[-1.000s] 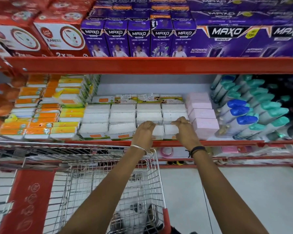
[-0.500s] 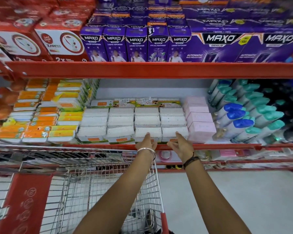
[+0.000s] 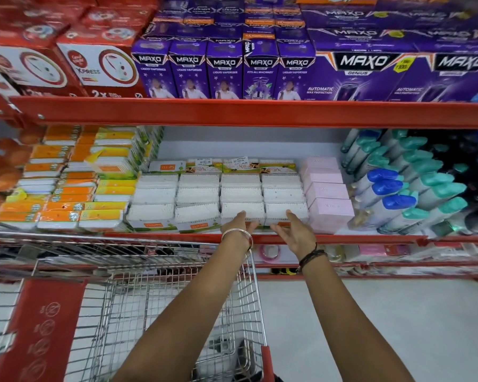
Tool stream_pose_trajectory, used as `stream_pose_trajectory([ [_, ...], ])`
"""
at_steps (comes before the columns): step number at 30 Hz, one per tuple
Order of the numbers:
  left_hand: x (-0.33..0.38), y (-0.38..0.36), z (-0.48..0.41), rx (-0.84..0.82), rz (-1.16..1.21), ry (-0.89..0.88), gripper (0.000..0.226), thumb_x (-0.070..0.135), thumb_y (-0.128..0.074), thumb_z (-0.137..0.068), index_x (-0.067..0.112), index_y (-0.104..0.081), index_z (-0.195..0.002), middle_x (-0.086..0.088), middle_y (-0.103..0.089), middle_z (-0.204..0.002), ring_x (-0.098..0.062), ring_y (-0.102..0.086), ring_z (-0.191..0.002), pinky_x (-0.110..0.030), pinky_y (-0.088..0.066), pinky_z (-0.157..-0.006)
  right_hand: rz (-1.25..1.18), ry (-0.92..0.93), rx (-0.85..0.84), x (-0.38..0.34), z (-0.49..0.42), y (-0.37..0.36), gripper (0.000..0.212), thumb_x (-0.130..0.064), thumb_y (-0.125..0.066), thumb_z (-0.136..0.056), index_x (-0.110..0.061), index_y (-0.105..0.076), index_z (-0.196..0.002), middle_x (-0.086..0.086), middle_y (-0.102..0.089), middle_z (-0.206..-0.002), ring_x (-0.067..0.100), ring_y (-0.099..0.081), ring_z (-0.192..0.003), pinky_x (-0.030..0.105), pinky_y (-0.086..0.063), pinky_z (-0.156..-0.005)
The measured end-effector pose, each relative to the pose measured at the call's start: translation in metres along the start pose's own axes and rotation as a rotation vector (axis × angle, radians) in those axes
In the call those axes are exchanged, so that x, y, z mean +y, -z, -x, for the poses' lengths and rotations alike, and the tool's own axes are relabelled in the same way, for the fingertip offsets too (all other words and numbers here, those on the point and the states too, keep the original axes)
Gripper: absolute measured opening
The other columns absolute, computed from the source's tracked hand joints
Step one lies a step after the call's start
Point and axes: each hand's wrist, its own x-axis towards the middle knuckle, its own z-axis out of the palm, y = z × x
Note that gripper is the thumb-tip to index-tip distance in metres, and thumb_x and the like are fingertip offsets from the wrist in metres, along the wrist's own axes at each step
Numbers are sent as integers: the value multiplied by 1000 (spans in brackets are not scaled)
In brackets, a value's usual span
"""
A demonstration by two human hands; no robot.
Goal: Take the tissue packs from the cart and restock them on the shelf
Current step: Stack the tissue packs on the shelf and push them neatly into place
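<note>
White tissue packs [image 3: 242, 194] fill four columns on the middle shelf [image 3: 342, 239], between orange packs and pink boxes. My left hand [image 3: 239, 226], with a silver bangle at the wrist, rests fingers apart against the front white pack [image 3: 242, 210] of the third column. Beside it, my right hand [image 3: 294, 230], with a dark wrist band, is spread in front of the fourth column's front pack [image 3: 284, 210]. Neither hand grips anything. The wire cart [image 3: 177, 312] stands below my left arm; a dark item lies at its bottom.
Purple Maxo boxes [image 3: 224, 70] and red boxes [image 3: 100, 67] line the upper shelf. Orange and yellow packs [image 3: 66, 188] sit left, pink boxes [image 3: 329, 194] and spray bottles [image 3: 398, 194] right. A lower shelf [image 3: 370, 250] and pale floor [image 3: 370, 326] lie beneath.
Both hands have let go of the front white packs and drawn back toward the shelf edge, fingers spread. The two front packs now sit flush in their columns.
</note>
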Motion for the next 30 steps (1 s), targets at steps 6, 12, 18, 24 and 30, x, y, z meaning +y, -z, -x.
stream_pose_trajectory([
  [6, 2, 30, 3, 89, -25, -6, 59, 27, -65, -86, 3, -37, -132, -20, -55, -120, -26, -60, -84, -33, -57, -69, 74, -26, 17, 16, 23, -13, 44, -37, -61, -88, 2, -55, -108, 17, -67, -93, 27, -68, -94, 31, -55, -89],
  [12, 55, 105, -13, 434, -31, -216, 64, 32, -66, -82, 3, -31, -128, -24, -49, -131, -41, -55, -110, -53, -48, -95, 196, -57, -140, 53, 60, -81, 36, -25, -59, -91, -4, -53, -120, 9, -66, -81, 21, -68, -85, 40, -46, -103],
  [18, 108, 138, -25, 381, -10, -128, 67, 40, -61, -86, 5, -30, -135, -18, -44, -140, -34, -53, -118, -45, -45, -101, 43, -141, -204, 83, 64, -156, 57, -20, -60, -90, -2, -34, -137, 27, -59, -117, 32, -65, -102, 28, -53, -85],
  [24, 125, 145, -32, 299, 16, -155, 64, 22, -69, -82, -2, -36, -132, -19, -44, -139, -34, -61, -98, -47, -56, -86, -61, -126, -23, 93, 49, -185, 65, -22, -64, -88, -2, -30, -139, 28, -38, -143, 33, -67, -97, 31, -59, -77],
  [30, 134, 154, -34, 218, 48, -148, 57, 12, -65, -86, 0, -34, -132, -18, -40, -143, -34, -59, -87, -37, -61, -52, -102, -69, 24, 104, 46, -191, 70, -19, -66, -87, -3, -25, -140, 32, -40, -140, 35, -72, -80, 22, -56, -39],
])
